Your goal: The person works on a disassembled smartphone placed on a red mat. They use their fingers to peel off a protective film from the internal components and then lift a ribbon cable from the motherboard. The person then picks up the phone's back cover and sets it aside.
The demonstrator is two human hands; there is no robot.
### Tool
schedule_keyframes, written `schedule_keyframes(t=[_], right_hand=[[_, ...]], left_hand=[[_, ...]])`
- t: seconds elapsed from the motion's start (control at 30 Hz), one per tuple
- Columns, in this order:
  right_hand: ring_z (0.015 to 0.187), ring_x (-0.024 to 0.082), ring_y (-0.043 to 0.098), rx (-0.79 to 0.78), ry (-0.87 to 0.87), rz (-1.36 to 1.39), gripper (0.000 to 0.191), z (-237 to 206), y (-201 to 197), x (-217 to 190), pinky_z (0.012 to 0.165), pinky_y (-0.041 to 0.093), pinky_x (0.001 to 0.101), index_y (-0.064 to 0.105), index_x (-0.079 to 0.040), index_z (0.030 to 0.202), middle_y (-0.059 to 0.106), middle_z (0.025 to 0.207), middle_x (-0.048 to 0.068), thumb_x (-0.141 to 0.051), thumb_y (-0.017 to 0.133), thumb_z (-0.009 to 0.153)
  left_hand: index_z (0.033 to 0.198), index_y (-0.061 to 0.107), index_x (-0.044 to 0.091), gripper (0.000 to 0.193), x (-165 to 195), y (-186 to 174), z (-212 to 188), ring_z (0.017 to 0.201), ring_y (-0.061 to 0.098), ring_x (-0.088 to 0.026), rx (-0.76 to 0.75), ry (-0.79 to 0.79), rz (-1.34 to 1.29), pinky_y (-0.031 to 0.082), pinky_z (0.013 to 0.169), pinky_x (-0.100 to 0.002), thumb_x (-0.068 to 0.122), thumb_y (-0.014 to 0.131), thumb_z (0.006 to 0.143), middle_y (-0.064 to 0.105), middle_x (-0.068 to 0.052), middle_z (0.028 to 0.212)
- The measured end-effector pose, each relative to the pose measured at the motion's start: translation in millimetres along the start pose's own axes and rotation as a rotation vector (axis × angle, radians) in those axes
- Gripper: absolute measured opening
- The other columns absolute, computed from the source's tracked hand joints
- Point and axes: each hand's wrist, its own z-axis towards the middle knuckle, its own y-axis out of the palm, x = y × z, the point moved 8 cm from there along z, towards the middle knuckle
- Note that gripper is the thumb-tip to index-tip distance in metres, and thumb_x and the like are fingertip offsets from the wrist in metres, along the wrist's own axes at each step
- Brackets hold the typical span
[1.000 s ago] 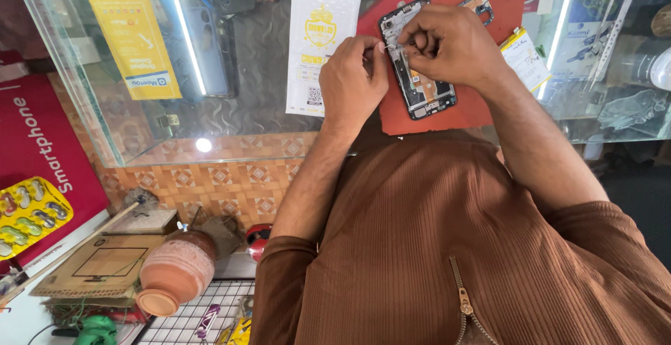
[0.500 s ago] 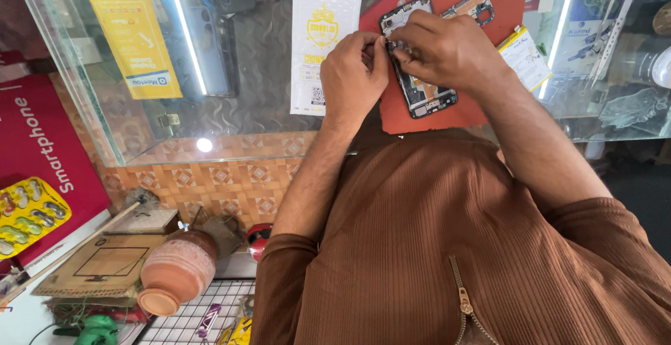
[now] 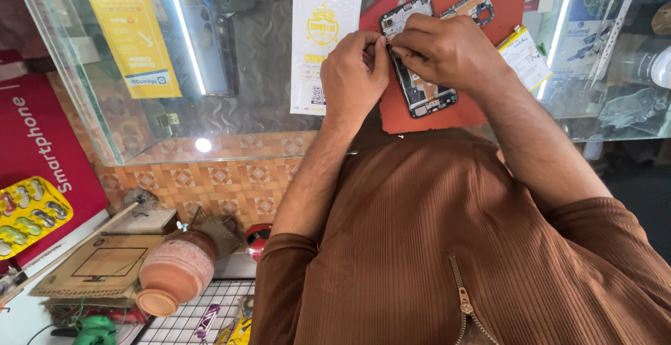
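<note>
While both hands meet over the red mat [image 3: 412,118] on the glass bench [image 3: 231,118], the one opened phone [image 3: 419,86] lies on it back-up, its long axis running from the far edge toward the person, leaning slightly right. The left hand [image 3: 353,72] and right hand [image 3: 447,51] pinch something small at the phone's far end; what it is cannot be told. One loose circuit board [image 3: 472,4] lies beyond, one yellow-white leaflet [image 3: 321,51] to the left.
</note>
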Motion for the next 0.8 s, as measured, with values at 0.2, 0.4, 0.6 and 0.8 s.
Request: schedule_keyframes(t=[0.2,0.4,0.6,0.8], right_hand=[[0.076,0.029,0.066,0.068,0.066,0.032,0.010,-0.4,-1.5,3.5,0.065,0.053,0.0392,0.070,-0.002,0.106,0.063,0.095,0.009,-0.008,0.076,0.101],[0.070,0.025,0.062,-0.007,0.259,0.211,0.019,-5.2,2.8,19.2,0.064,0.050,0.0380,0.071,0.000,0.107,0.061,0.087,0.010,-0.007,0.077,0.090],[0.072,0.023,0.063,0.012,0.235,0.219,0.017,-4.3,4.1,20.6,0.064,0.050,0.0369,0.072,-0.003,0.104,0.061,0.087,0.008,-0.008,0.080,0.089],[0.075,0.023,0.064,0.052,0.211,0.192,0.016,-5.5,5.0,20.9,0.065,0.051,0.0360,0.073,-0.005,0.104,0.063,0.090,0.008,-0.009,0.080,0.090]], left_hand=[[0.091,0.068,0.007,0.008,-1.4,0.7,-0.1,0.065,0.070,-0.020,0.000,0.002,0.002,0.053,0.060,-0.035,0.014,0.070,0.095,0.070,-0.005,0.082],[0.093,0.065,0.008,0.009,-0.4,0.5,-1.3,0.064,0.069,-0.020,0.003,0.005,0.005,0.053,0.059,-0.034,0.013,0.072,0.096,0.067,-0.004,0.080],[0.108,0.059,0.008,0.013,19.2,-3.7,-6.4,0.081,0.072,-0.023,0.017,0.133,0.042,0.055,0.065,-0.035,0.007,0.068,0.098,0.062,-0.005,0.100],[0.110,0.063,0.010,0.023,38.8,-7.9,-16.0,0.085,0.069,-0.026,-0.037,0.291,0.165,0.054,0.067,-0.040,0.001,0.068,0.089,0.060,-0.006,0.107]])
